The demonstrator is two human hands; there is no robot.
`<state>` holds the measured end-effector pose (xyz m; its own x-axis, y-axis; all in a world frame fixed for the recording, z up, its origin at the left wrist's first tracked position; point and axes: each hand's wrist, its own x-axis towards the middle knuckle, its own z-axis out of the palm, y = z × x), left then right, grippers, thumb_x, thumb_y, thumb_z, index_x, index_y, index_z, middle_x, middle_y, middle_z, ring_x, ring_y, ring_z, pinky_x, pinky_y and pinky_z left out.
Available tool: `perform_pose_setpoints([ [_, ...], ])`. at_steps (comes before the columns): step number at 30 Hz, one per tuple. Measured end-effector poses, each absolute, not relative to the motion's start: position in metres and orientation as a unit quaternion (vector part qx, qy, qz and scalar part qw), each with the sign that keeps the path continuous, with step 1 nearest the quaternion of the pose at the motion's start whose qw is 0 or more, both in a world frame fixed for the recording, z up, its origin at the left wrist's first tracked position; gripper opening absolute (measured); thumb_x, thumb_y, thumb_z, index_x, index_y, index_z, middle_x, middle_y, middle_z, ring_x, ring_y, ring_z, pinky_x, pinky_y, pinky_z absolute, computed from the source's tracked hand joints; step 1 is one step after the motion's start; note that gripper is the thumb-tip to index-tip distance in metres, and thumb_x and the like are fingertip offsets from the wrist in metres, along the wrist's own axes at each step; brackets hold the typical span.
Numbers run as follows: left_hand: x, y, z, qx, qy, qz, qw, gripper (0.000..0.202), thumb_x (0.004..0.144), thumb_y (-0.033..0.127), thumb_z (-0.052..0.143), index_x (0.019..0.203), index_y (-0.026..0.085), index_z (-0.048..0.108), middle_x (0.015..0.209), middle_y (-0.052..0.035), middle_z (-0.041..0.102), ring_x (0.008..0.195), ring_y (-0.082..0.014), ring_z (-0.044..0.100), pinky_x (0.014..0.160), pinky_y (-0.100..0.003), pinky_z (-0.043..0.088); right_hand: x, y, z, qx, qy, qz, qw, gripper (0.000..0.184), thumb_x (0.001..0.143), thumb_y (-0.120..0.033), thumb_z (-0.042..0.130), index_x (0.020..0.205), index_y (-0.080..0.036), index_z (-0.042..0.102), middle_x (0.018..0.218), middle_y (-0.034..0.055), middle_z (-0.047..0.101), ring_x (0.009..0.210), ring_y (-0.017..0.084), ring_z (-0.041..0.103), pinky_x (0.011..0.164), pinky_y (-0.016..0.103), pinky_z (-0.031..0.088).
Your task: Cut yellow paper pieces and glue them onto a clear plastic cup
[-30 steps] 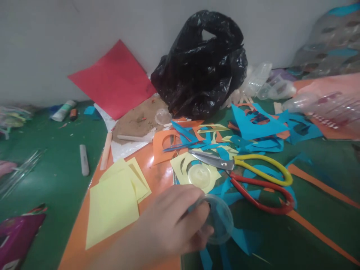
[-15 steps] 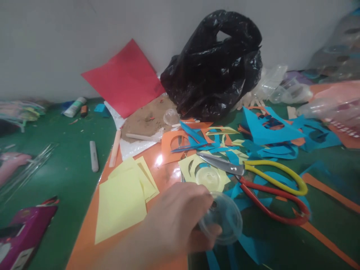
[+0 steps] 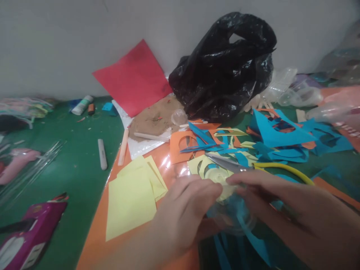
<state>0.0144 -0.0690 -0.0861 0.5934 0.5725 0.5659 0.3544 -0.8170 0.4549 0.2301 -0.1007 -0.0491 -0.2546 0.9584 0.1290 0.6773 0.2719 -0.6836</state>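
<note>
A small clear plastic cup (image 3: 239, 219), round-rimmed and blurred by motion, is in my left hand (image 3: 191, 210), whose fingers curl around its left side. My right hand (image 3: 295, 213) reaches in from the right with fingers stretched out and apart; its fingertips come up close to the cup's far edge, though contact is hard to make out. Just beyond the fingertips, a pale round plastic lid (image 3: 215, 176) lies on cut yellow paper. Large scissors (image 3: 225, 162) with a yellow handle loop lie behind my right hand, which covers their other loop.
Yellow paper squares (image 3: 131, 202) lie on an orange sheet (image 3: 95, 232). Blue scraps (image 3: 278, 131) spread across the right. A black plastic bag (image 3: 222, 71) and red paper (image 3: 135, 78) stand by the wall. A purple box (image 3: 36, 228) and pink glue gun (image 3: 18, 165) are left.
My right hand has come into view from the right, up to the cup and over part of the scissors. My left hand still holds the cup. The view has shifted slightly left.
</note>
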Motion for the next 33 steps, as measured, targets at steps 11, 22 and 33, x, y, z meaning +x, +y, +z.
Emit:
perform_pose_setpoints([
  [11, 0.012, -0.065, -0.083, 0.873, 0.268, 0.375, 0.161, 0.046, 0.096, 0.018, 0.05, 0.141, 0.017, 0.042, 0.13, -0.0143, 0.06, 0.124, -0.0232, 0.055, 0.103, -0.042, 0.049, 0.226, -0.07, -0.039, -0.638, -0.637, 0.292, 0.32, 0.033, 0.082, -0.053, 0.056, 0.085, -0.026, 0.074, 0.075, 0.0014, 0.072, 0.056, 0.017, 0.062, 0.044, 0.024, 0.047],
  [22, 0.01, -0.068, -0.084, 0.881, 0.299, 0.336, 0.15, 0.054, 0.094, 0.014, 0.048, 0.146, 0.018, 0.036, 0.136, -0.0145, 0.056, 0.13, -0.0245, 0.051, 0.108, -0.044, 0.048, 0.226, -0.073, -0.047, -0.646, -0.605, 0.341, 0.315, 0.038, 0.088, -0.054, 0.055, 0.101, -0.023, 0.073, 0.098, 0.0036, 0.073, 0.078, 0.02, 0.066, 0.055, 0.026, 0.048],
  [33, 0.011, -0.067, -0.083, 0.881, 0.302, 0.331, 0.154, 0.054, 0.094, 0.012, 0.047, 0.146, 0.018, 0.037, 0.133, -0.0151, 0.058, 0.128, -0.0262, 0.052, 0.105, -0.047, 0.05, 0.228, -0.069, -0.057, -0.638, -0.614, 0.333, 0.324, 0.042, 0.087, -0.06, 0.056, 0.096, -0.023, 0.075, 0.091, 0.0043, 0.072, 0.073, 0.021, 0.066, 0.051, 0.027, 0.049],
])
